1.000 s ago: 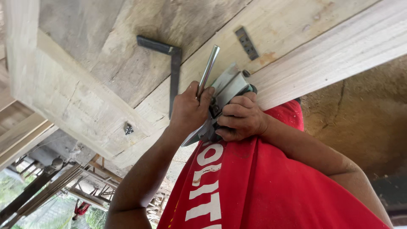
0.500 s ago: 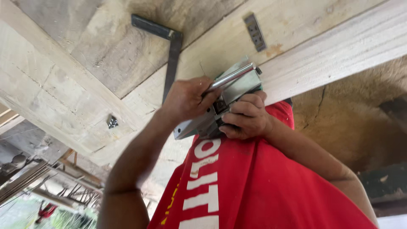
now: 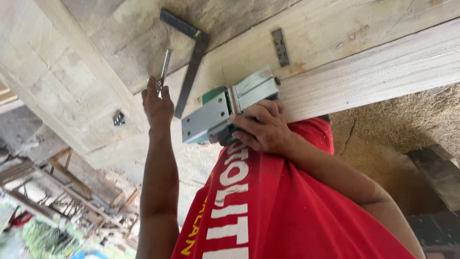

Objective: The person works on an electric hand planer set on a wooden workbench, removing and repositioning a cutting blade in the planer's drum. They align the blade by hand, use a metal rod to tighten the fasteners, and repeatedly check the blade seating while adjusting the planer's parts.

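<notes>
Since half a second ago the left hand (image 3: 158, 103) is lifted off the planer (image 3: 230, 108) and carried out to the left of it; it is now closed narrowly round a thin metal rod (image 3: 164, 67), most likely a wrench, whose tip points up along the plank (image 3: 81, 72). The rod, earlier laid across the planer's body, is thereby taken clear of the tool. This is judged to mean that an adjustment at the planer is over or paused, and that the tool is now borne by one hand only.

The planer, green and grey, sits mid-picture against the underside of the long beam (image 3: 383, 67). The right hand (image 3: 261, 129) is wrapped firmly round its rear, just below and right of its metal base.

By count, left to right of the planer: one bolt head (image 3: 119, 118) in the plank far left of it; one rod; one dark try square (image 3: 191, 62) just left and above; one planer; one small dark metal plate (image 3: 280, 47) above and right of it. Two hands and one red shirt (image 3: 287, 206), below the planer, are seen.
</notes>
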